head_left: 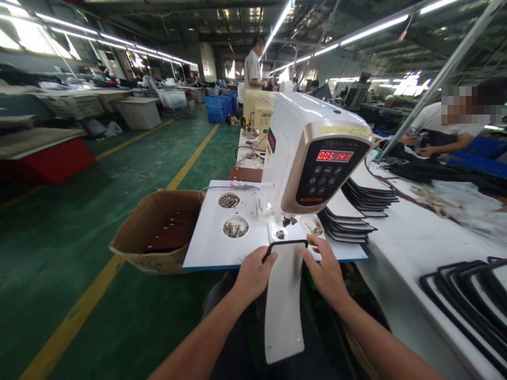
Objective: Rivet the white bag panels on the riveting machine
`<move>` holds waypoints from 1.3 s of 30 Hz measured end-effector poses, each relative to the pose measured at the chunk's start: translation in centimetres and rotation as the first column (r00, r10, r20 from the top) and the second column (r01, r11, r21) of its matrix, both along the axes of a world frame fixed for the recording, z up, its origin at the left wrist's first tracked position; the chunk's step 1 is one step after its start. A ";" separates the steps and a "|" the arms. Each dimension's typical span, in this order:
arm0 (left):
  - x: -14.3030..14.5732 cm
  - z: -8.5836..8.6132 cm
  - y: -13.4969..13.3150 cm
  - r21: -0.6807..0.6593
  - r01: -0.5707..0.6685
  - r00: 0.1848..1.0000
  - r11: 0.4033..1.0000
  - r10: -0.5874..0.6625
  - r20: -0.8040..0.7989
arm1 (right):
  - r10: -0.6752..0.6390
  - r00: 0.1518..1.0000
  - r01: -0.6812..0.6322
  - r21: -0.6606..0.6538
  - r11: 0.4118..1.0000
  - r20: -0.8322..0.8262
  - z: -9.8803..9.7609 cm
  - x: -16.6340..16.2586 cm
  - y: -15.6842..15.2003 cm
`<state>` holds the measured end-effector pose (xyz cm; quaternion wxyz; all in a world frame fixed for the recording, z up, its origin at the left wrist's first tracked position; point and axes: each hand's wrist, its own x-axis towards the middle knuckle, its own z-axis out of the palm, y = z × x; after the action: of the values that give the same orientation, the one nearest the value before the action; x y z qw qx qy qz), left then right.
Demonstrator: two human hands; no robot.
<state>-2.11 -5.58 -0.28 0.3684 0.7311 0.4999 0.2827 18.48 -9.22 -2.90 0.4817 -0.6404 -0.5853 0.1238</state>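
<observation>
Right now, in the head view, the white panel (284, 306) lies between the two hands, its long axis running roughly from 12 to 6 o'clock. Its dark-rimmed far end reaches just short of the metal seat (280, 235) beneath the head of the white machine (317, 142), while the near end hangs below the edge of the bench (208, 240), over the lap. From the left grip (254, 272) the seat lies at about 1 o'clock; from the right grip (327, 272), about 10, with the left somewhat nearer. The left grip is closed on the panel's far left corner, thumb on the pale face. The right grip is looser: its thumb touches the far right edge and its forefinger points past the corner towards the shallow tray (312, 227) at 11 o'clock; whether its fingers clasp the panel cannot be told.
</observation>
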 end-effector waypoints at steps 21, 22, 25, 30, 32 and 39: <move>2.6 -0.5 5.9 0.059 -0.063 0.979 0.996 0.073 -0.192 | 0.018 0.986 0.028 -0.276 0.961 0.164 1.8 -0.7 8.9; 2.6 -0.7 6.1 0.059 -0.060 0.979 0.996 0.070 -0.190 | 0.024 0.983 0.030 -0.284 0.958 0.185 1.8 -0.6 9.2; 2.5 -1.2 6.6 0.041 -0.051 0.980 0.998 0.057 -0.192 | 0.059 0.975 0.013 -0.321 0.947 0.214 1.6 -0.4 9.6; 2.7 -1.6 7.2 0.017 -0.013 0.989 1.000 0.015 -0.145 | 0.045 0.978 0.023 -0.317 0.948 0.206 1.6 -0.6 9.4; 2.3 -1.3 7.0 0.014 0.005 0.993 1.000 -0.004 -0.116 | 0.046 0.985 0.007 -0.304 0.953 0.167 1.6 -0.7 9.2; -3.7 1.2 3.1 0.014 0.204 0.949 0.979 -0.194 -0.250 | -0.079 0.995 0.088 -0.185 0.979 0.053 1.2 2.2 6.0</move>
<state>-5.81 -2.45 0.94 0.3150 0.8144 0.4600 0.1606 20.71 -3.21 -1.70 0.4108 -0.7094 -0.5545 0.1433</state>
